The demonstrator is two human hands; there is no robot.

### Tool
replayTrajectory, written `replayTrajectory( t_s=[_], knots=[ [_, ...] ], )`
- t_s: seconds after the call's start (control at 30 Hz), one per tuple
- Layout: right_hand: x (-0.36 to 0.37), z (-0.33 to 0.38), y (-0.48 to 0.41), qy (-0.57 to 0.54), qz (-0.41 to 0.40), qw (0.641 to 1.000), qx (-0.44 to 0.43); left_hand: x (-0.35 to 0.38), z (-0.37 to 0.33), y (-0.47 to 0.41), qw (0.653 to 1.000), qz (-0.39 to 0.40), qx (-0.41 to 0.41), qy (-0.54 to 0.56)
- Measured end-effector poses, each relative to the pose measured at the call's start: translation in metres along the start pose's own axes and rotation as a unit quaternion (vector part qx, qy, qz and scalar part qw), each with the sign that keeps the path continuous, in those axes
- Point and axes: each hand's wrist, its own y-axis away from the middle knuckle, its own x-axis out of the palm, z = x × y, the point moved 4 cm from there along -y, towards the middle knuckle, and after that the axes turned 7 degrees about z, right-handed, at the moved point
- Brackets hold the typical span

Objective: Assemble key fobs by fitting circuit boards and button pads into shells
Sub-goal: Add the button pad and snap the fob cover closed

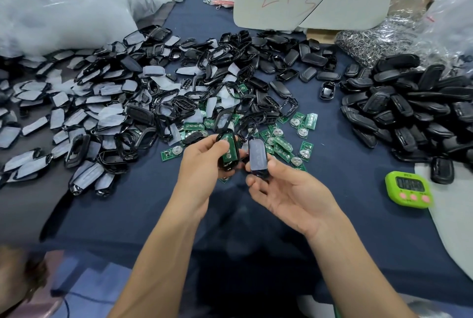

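A glossy black shell half (231, 164), with a green circuit board (228, 151) seated in its open face, is gripped between the thumb and curled fingers of the left hand (202, 164) above the dark blue cloth (358, 215), its long axis running away from the person. Just to its right, a second shell half (258, 157), faced with pale cloudy film, is pinched at its near end by the right hand (286, 194) and lies almost parallel to the first. Loose green boards (305, 150) are scattered on the cloth just beyond both.
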Motion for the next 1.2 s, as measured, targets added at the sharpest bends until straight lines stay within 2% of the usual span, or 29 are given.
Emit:
replayTrajectory(
  t_s=[0.17,0.37,0.5,0.57,0.63,0.7,0.8,0.97,1.2],
  knots=[
    [-0.002,0.000,-0.005,0.039,-0.089,0.994,-0.054,-0.002,0.001,0.001,0.995,-0.051,0.006,-0.085],
    [0.007,-0.001,-0.008,0.142,-0.121,0.978,-0.094,0.001,-0.003,0.001,0.976,-0.039,0.055,-0.205],
    [0.013,-0.001,-0.010,0.216,-0.133,0.959,-0.123,0.005,-0.008,0.005,0.969,-0.047,0.078,-0.228],
    [0.015,-0.001,-0.011,0.248,-0.133,0.950,-0.138,0.007,-0.008,0.006,0.971,-0.058,0.079,-0.219],
    [0.016,0.001,-0.010,0.271,-0.144,0.939,-0.155,0.009,-0.005,0.006,0.985,-0.043,0.055,-0.160],
    [0.015,0.005,-0.007,0.300,-0.172,0.924,-0.165,0.011,0.000,0.005,0.996,0.000,0.029,-0.088],
    [0.011,0.013,-0.001,0.356,-0.208,0.897,-0.159,0.013,-0.002,0.007,0.996,0.073,0.026,-0.047],
    [0.015,0.021,0.004,0.468,-0.189,0.850,-0.152,0.009,-0.004,0.006,0.994,0.075,0.037,-0.066],
    [0.023,0.024,0.008,0.524,-0.162,0.819,-0.167,0.005,-0.006,0.005,0.991,0.059,0.075,-0.097]
  ],
)
